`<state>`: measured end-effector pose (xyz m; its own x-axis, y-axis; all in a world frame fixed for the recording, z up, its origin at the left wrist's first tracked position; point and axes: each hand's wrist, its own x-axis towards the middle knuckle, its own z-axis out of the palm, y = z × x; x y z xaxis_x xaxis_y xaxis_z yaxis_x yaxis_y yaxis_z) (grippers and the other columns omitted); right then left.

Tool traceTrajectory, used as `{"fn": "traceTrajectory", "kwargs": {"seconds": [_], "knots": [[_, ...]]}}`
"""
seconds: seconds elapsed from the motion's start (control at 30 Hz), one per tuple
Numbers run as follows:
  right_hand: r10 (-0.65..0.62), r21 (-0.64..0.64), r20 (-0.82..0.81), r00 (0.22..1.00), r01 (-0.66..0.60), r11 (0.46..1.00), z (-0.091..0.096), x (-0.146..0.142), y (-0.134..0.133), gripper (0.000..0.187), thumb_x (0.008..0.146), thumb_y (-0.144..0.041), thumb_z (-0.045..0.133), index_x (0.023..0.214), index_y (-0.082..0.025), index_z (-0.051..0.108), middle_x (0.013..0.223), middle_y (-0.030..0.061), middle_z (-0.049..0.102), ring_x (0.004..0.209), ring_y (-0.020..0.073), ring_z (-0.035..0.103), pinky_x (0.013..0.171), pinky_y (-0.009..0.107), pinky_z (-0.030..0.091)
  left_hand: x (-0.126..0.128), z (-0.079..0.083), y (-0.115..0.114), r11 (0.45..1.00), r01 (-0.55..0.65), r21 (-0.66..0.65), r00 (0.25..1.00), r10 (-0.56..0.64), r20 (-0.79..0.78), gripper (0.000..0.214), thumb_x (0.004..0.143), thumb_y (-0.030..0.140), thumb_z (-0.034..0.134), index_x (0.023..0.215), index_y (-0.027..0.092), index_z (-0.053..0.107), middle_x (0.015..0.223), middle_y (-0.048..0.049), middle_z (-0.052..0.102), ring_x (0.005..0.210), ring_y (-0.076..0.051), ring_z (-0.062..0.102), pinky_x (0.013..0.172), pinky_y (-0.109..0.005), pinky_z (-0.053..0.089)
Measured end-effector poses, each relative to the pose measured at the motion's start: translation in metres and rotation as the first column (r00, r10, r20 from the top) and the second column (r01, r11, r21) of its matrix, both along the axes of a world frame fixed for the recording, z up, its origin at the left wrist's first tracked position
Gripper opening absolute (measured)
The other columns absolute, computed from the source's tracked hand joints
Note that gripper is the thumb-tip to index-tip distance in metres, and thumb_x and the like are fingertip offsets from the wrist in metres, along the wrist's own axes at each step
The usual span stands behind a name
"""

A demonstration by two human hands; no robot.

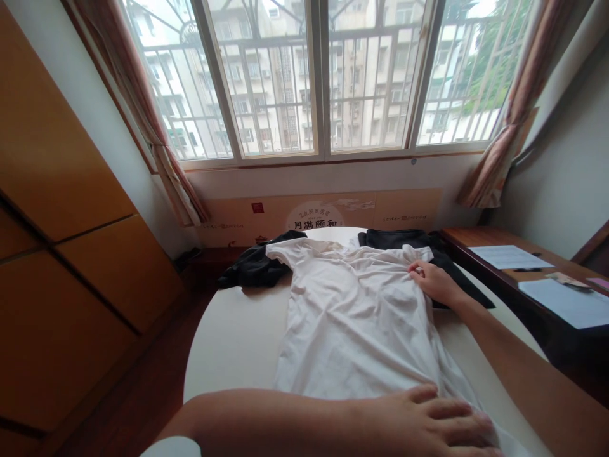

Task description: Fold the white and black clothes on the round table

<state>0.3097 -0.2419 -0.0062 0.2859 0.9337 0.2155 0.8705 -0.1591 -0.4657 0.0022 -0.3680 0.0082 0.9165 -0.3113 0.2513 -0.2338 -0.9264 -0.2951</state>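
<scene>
A white T-shirt (pixel 352 304) lies spread and wrinkled over a round white table (pixel 228 343), its neck end toward the window. Reaching across the near part of the shirt, my left hand (pixel 438 416) rests with fingers stretched out and apart, close to the lower right edge. Farther up, my right hand (pixel 435 284) pinches the shirt's right side just below the sleeve. Black clothing (pixel 259 263) is bunched under the left sleeve. Another black garment (pixel 399 239), lying flatter, is partly covered by the shirt at the back right.
A wooden desk (pixel 461 238) with papers (pixel 509 257) and a pen adjoins the table on the right. Wooden cabinets (pixel 57 273) stand at left. Behind the table are a printed cardboard panel (pixel 228 219) and a barred window (pixel 323 82) with tied curtains (pixel 499 152).
</scene>
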Motion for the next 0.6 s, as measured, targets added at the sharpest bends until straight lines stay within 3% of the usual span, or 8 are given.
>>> {"fn": "traceTrajectory", "kwargs": {"seconds": [0.33,0.5,0.6], "knots": [[0.015,0.026,-0.026,1.0,-0.014,1.0,0.0,0.001,-0.002,0.015,0.092,-0.029,0.056,0.095,-0.023,0.07,0.08,0.0045,0.073,0.076,0.0236,0.069,0.07,0.03,0.043,-0.001,-0.006,0.005,0.999,0.026,-0.026,1.0,-0.026,-0.004,0.053,0.112,0.039,0.031,0.156,0.026,0.057,0.167,-0.0069,0.044,0.15,-0.024,0.048,0.11,-0.033,0.05],[0.053,0.041,-0.048,0.997,-0.051,0.998,-0.002,0.003,-0.003,0.017,0.094,-0.029,0.055,0.097,-0.022,0.07,0.078,0.004,0.072,0.073,0.0229,0.068,0.07,0.03,0.043,-0.001,-0.005,0.007,0.995,0.073,-0.07,0.995,-0.077,-0.056,0.041,0.108,0.038,0.045,0.139,0.037,0.071,0.167,0.006,0.046,0.156,-0.026,0.039,0.111,-0.037,0.051],[0.078,0.058,-0.061,0.995,-0.074,0.996,-0.003,0.006,-0.002,0.018,0.094,-0.03,0.055,0.097,-0.022,0.071,0.08,0.0051,0.073,0.075,0.0234,0.068,0.071,0.031,0.044,-0.001,0.003,0.004,0.997,0.065,-0.036,0.995,-0.068,-0.078,0.043,0.108,0.036,0.041,0.135,0.04,0.074,0.166,0.0131,0.045,0.16,-0.02,0.032,0.115,-0.034,0.047]]}}
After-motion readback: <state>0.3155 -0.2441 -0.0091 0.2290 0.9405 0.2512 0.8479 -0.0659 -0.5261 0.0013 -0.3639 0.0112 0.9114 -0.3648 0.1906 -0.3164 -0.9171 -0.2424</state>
